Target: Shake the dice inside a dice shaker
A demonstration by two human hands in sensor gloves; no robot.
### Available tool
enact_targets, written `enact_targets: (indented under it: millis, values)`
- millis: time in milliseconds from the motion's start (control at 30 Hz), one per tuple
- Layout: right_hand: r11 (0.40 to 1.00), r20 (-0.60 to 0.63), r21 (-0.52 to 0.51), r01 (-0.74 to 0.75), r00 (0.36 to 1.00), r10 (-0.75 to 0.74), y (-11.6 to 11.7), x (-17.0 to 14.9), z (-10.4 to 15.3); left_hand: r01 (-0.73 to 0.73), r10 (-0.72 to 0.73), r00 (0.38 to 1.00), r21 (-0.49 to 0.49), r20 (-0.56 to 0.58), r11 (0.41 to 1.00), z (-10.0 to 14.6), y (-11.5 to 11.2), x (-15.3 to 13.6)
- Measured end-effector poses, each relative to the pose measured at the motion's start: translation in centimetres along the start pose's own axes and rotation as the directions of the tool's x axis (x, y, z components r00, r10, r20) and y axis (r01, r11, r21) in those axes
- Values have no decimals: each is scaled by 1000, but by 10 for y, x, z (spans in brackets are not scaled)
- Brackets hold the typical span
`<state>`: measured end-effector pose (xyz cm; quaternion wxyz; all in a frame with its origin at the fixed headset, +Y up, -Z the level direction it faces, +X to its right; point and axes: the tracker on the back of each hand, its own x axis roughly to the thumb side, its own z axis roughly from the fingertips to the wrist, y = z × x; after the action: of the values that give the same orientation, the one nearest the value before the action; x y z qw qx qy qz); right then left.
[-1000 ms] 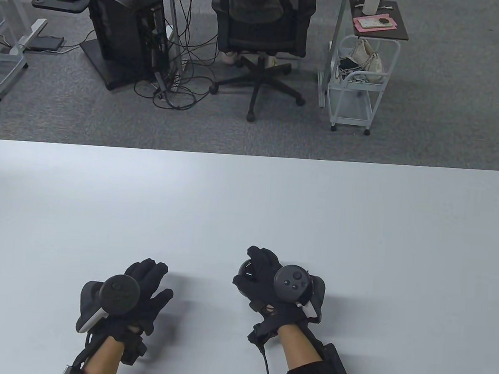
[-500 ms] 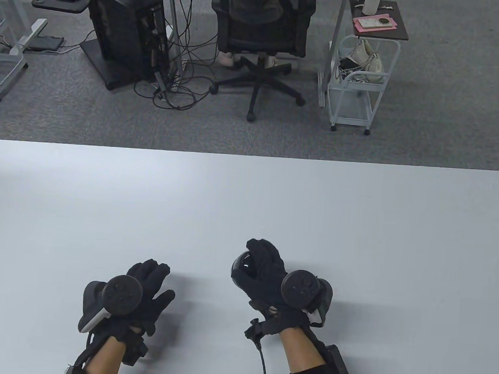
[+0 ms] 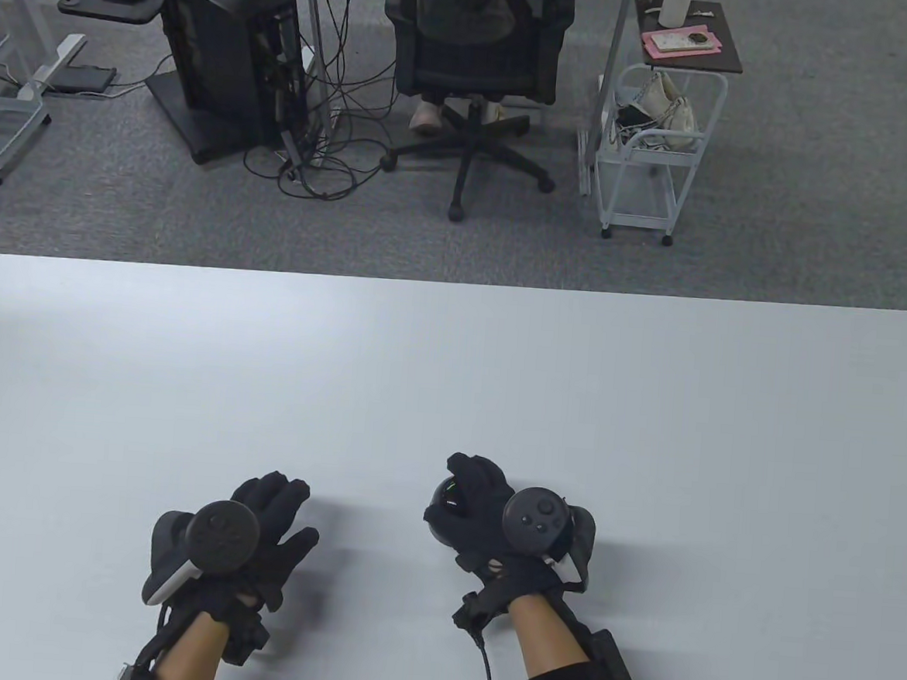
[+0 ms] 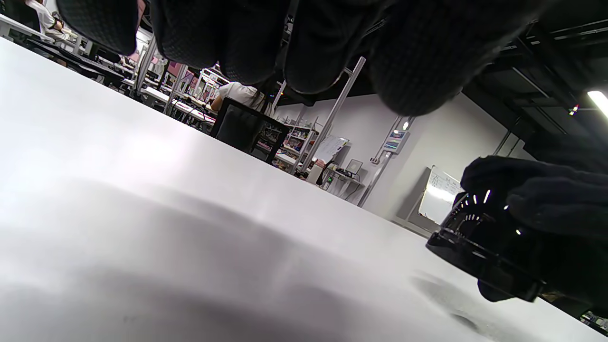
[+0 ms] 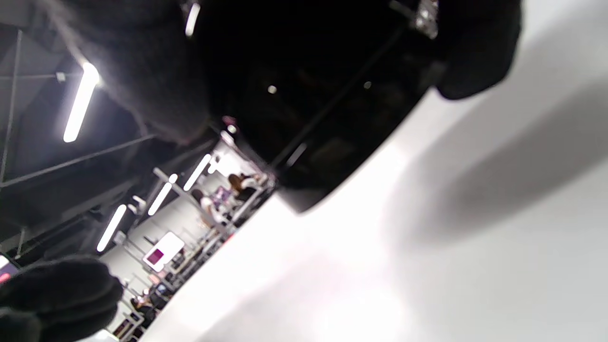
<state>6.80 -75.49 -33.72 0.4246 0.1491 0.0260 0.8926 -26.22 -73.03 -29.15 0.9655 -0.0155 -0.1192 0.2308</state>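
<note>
The dice shaker [image 3: 446,504] is a black round cup with a dark dome. My right hand [image 3: 481,505] grips it from above, just over the white table [image 3: 451,371], near the front middle. In the left wrist view the shaker [image 4: 479,237] hangs tilted a little above the table with right fingers [image 4: 546,199] over its top. In the right wrist view it fills the top as a dark mass [image 5: 308,109]. The dice are hidden. My left hand [image 3: 275,510] rests flat on the table to the shaker's left, fingers spread, holding nothing.
The table's far edge [image 3: 457,284] runs across the middle of the table view. Beyond it, on the floor, are an office chair [image 3: 473,62], a computer tower [image 3: 232,60] with cables and a white cart [image 3: 653,152].
My right hand with the shaker swung forward and tipped, then came back toward me to about where it was a second ago. My left hand has hardly moved.
</note>
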Motion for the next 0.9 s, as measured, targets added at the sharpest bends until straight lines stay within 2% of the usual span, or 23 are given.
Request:
enact_targets:
  millis: [133,200,267,300,367,400,433,467,500,567,667,900]
  values:
    - [1000,16,-2,10,1000,-10,0,4,1,2,-2,1000,0,-4,1000,0,0,0]
    - [995,126,-84,60,991,-49,-15,24,5,0,0,1000,2,-4,1000,0,0,0]
    - [971,296,-197,132,953,-70,-37,54,14,0,0,1000,6,-5,1000,0,0,0]
    - [943,442,-273,189,895,-52,-54,79,26,3,-2,1000,8,-6,1000,0,0,0]
    - [912,545,-328,246,838,-30,-66,93,36,3,-3,1000,7,-8,1000,0,0,-1]
    - [902,551,-344,261,834,-31,-67,93,37,3,-3,1000,6,-8,1000,0,0,-1]
    - [910,501,-343,233,865,-33,-64,85,33,6,-6,1000,2,-9,1000,0,-1,-1]
    - [929,387,-324,181,921,-44,-54,71,27,9,-9,1000,-2,-10,1000,-1,-1,-1]
    - [947,306,-291,139,951,-46,-44,60,22,11,-11,1000,-4,-10,1000,-1,-2,-1]
    - [981,189,-194,29,982,9,-21,34,11,11,-11,1000,-8,-9,1000,-1,-2,0]
    - [991,137,-128,28,991,-10,-8,20,7,7,-7,1000,-3,-7,1000,-1,-1,-1]
    - [994,109,-110,-7,994,19,-5,14,7,10,-10,1000,-14,-8,1000,-2,-3,-1]
